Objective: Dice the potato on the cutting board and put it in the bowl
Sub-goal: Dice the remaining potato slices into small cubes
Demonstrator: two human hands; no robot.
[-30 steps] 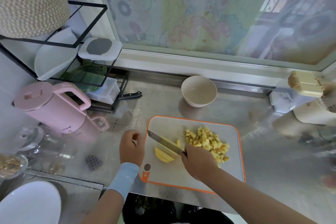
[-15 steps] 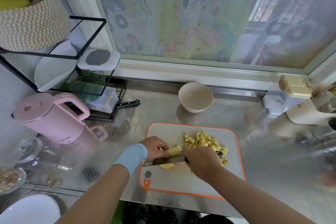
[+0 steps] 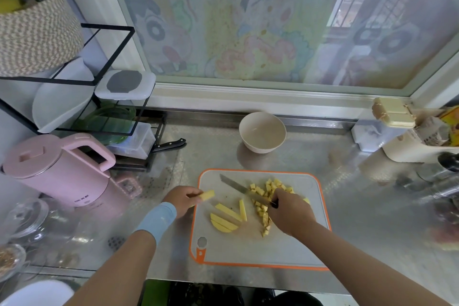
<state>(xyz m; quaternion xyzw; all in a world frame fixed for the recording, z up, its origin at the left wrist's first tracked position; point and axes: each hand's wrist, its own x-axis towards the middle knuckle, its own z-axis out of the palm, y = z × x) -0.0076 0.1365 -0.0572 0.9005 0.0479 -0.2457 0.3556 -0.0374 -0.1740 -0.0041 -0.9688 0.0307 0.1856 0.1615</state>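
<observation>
Steel counter (image 3: pixel 360 206): cutting board (image 3: pixel 260 251) near front edge, bowl (image 3: pixel 260 147) well behind.

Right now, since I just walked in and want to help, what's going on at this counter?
A person is dicing potato. The right hand holds the knife, its blade lying by the pile of dice on the board. The left hand pinches one stick at the board's left edge; a few more sticks lie uncut mid-board. The bowl behind the board holds no potato yet.
</observation>
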